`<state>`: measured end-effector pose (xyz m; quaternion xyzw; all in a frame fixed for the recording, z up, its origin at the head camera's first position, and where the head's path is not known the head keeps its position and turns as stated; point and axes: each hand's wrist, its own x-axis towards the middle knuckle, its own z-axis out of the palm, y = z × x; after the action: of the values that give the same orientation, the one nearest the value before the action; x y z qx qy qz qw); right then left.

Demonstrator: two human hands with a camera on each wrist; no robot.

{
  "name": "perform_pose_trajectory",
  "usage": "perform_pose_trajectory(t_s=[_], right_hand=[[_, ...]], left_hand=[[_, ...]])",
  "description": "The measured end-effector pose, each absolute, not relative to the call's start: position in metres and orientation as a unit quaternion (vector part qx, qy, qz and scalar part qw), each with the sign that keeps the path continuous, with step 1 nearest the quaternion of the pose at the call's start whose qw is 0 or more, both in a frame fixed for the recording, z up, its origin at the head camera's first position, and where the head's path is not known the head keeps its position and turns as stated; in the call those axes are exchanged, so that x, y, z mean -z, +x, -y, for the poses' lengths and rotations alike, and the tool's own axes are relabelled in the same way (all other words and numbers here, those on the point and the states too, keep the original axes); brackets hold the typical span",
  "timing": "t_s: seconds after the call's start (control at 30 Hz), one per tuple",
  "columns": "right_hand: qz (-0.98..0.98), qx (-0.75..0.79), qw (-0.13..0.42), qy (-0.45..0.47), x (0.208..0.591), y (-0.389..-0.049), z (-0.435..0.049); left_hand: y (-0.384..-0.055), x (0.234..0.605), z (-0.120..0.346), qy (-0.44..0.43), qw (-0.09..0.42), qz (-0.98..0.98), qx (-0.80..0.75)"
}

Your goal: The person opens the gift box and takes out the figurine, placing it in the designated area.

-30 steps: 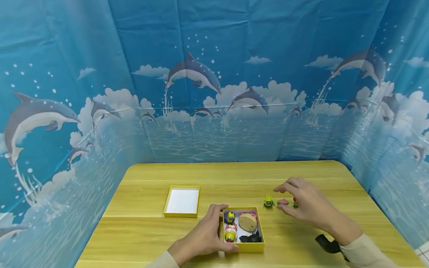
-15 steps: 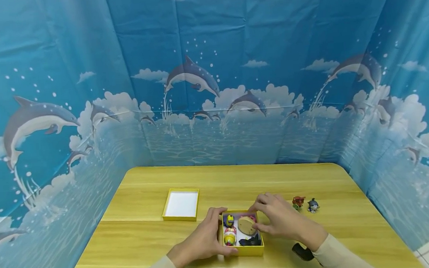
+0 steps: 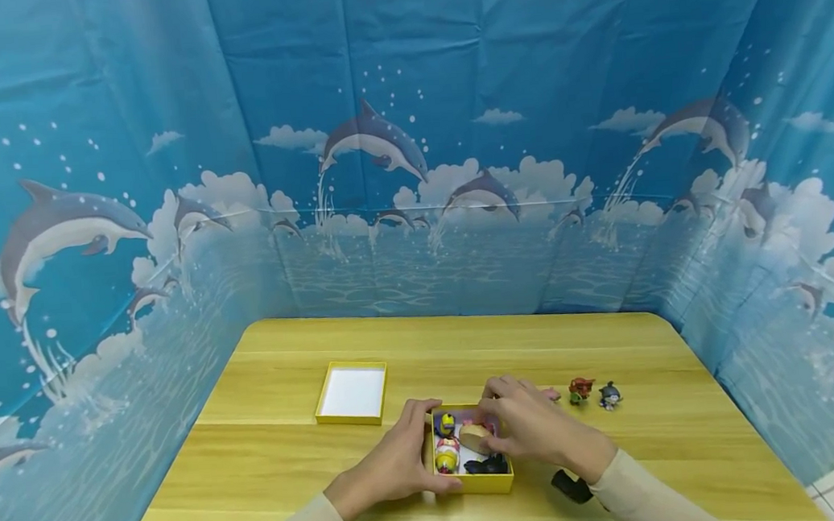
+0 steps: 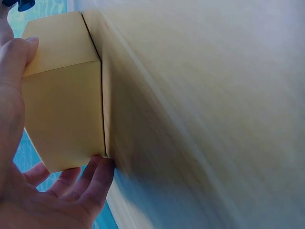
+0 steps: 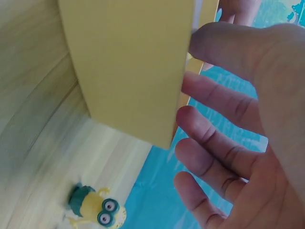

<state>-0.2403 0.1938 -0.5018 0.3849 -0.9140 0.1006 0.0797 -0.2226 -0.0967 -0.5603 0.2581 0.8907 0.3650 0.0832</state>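
The left hand (image 3: 393,460) is gripping the yellow box (image 3: 487,485) roughly midway between the side edges of the tabletop (image 3: 265,473), while the right hand (image 3: 536,422) is reaching over the box's right rim (whether pinching the tan toy (image 3: 473,436) inside, I cannot tell), and a shallow tray (image 3: 353,392) is lying toward the far left corner.

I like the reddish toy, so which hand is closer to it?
The right hand. It's over the right side of the yellow box, left of the reddish toy; the left hand is farther left, gripping the box's left side.
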Motion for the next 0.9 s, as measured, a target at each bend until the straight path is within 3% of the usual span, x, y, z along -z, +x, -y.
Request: perform_pose_trajectory(t_s=[0.2, 0.63, 0.9], right_hand=[[0.907, -0.113, 0.061, 0.400, 0.500, -0.241, -0.188], [0.877, -0.201, -0.091, 0.427, 0.490, -0.248, -0.182], [0.883, -0.175, -0.123, 0.418, 0.483, -0.253, -0.184]], left_hand=[[-0.222, 0.560, 0.097, 0.260, 0.083, -0.889, -0.368], [-0.222, 0.559, 0.098, 0.254, 0.086, -0.888, -0.373], [-0.222, 0.559, 0.096, 0.256, 0.086, -0.888, -0.372]])
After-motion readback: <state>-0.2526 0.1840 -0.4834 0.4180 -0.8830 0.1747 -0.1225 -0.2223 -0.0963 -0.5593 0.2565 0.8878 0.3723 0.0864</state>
